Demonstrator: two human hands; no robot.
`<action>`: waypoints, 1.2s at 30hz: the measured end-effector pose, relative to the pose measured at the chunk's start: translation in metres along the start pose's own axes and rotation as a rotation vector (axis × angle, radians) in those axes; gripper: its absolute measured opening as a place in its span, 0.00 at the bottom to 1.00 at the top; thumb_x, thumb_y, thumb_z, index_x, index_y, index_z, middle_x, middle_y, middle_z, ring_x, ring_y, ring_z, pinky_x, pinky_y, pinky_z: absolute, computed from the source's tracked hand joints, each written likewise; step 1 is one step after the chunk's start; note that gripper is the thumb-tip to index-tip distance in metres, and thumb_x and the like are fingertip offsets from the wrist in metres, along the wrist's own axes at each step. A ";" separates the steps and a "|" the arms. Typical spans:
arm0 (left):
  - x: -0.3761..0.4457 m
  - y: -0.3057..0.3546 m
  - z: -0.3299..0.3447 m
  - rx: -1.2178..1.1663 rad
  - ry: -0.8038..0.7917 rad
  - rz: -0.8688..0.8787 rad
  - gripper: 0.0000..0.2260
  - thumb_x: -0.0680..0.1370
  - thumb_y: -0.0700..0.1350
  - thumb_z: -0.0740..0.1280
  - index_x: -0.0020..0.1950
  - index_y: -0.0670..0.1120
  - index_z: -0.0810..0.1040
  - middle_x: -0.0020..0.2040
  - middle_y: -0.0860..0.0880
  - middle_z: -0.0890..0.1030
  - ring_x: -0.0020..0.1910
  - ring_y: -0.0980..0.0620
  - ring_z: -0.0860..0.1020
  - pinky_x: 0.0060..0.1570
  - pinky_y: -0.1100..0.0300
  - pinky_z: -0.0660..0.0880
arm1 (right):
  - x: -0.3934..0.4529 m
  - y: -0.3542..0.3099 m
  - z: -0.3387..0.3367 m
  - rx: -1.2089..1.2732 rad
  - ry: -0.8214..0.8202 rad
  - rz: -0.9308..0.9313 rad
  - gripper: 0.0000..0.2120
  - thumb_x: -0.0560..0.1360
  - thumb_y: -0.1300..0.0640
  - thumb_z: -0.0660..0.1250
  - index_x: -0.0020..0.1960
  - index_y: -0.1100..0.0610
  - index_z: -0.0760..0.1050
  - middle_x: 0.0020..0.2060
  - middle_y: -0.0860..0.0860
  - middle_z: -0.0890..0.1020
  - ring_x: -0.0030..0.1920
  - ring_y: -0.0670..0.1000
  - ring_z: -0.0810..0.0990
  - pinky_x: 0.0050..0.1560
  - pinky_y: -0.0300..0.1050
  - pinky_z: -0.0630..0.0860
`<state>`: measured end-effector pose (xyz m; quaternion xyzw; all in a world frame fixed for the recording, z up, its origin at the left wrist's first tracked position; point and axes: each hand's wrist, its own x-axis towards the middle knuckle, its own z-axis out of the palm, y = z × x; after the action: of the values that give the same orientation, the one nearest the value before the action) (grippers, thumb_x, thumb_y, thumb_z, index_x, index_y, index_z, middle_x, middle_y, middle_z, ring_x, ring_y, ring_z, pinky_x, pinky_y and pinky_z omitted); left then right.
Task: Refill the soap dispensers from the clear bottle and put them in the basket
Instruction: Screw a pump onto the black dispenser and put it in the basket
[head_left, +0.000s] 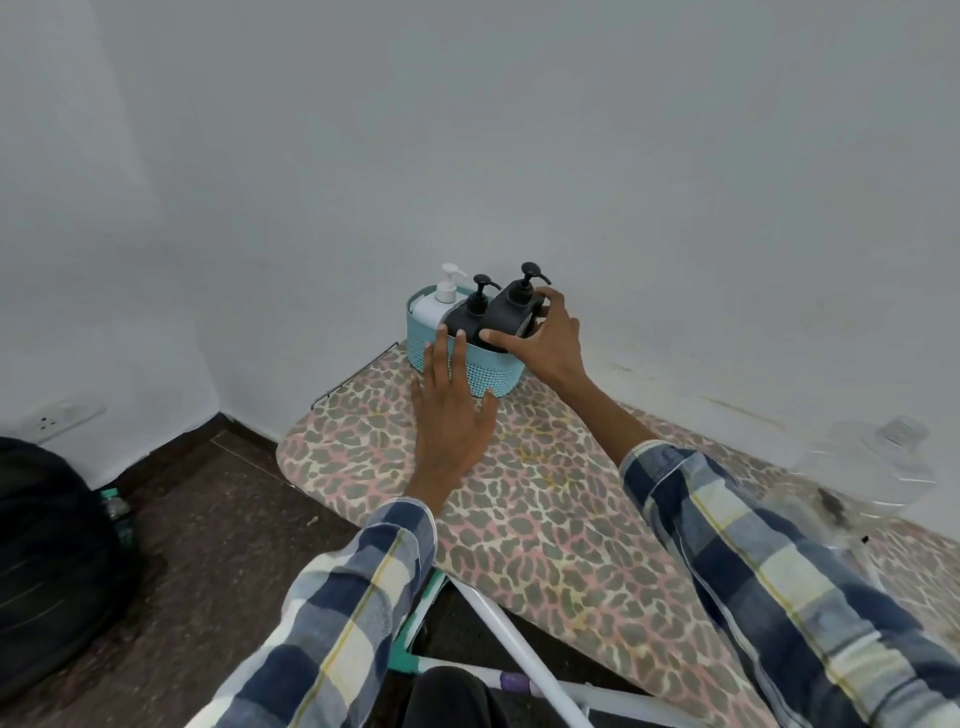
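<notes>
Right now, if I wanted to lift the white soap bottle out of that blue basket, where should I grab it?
Probably by the neck just under the pump, coming straight down from above. The white soap bottle stands upright at the left end of the blue basket, its body sunk behind the rim and pressed against a black bottle, so only the pump and shoulders are free to pinch.

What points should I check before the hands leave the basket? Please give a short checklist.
1. Three pump dispensers in the teal perforated plastic basket: ok.
2. White pump dispenser upright: ok.
3. Large black pump dispenser seated: cannot tell, right hand grips it.
4. Left hand steadies the basket front: ok.
5. Basket fully on the leopard-print ironing board: ok, near its end.
6. Fill levels: cannot tell.
</notes>
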<state>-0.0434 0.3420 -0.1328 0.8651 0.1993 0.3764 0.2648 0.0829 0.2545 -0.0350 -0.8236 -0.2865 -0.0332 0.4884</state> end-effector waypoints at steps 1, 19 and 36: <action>0.000 0.000 0.000 0.003 -0.001 0.000 0.39 0.82 0.52 0.67 0.88 0.50 0.49 0.88 0.50 0.47 0.86 0.42 0.52 0.77 0.28 0.60 | -0.001 0.003 0.003 -0.063 0.002 0.020 0.51 0.57 0.28 0.80 0.73 0.46 0.66 0.65 0.46 0.78 0.69 0.53 0.72 0.67 0.58 0.75; 0.000 -0.001 -0.001 0.032 -0.010 -0.002 0.42 0.81 0.53 0.69 0.88 0.52 0.47 0.88 0.52 0.46 0.85 0.42 0.54 0.77 0.32 0.64 | -0.020 0.017 0.012 -0.118 -0.170 -0.090 0.29 0.85 0.41 0.61 0.81 0.51 0.60 0.77 0.53 0.69 0.74 0.55 0.69 0.76 0.58 0.66; -0.038 0.075 0.004 0.142 -0.092 0.139 0.37 0.80 0.52 0.67 0.86 0.46 0.55 0.86 0.45 0.54 0.85 0.41 0.54 0.79 0.32 0.55 | -0.118 0.055 -0.107 -0.354 -0.211 -0.252 0.33 0.87 0.54 0.62 0.86 0.54 0.51 0.85 0.51 0.54 0.85 0.50 0.52 0.85 0.52 0.49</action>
<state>-0.0540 0.2620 -0.1103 0.9097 0.1527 0.3389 0.1851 0.0362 0.0948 -0.0617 -0.8530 -0.4263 -0.0572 0.2956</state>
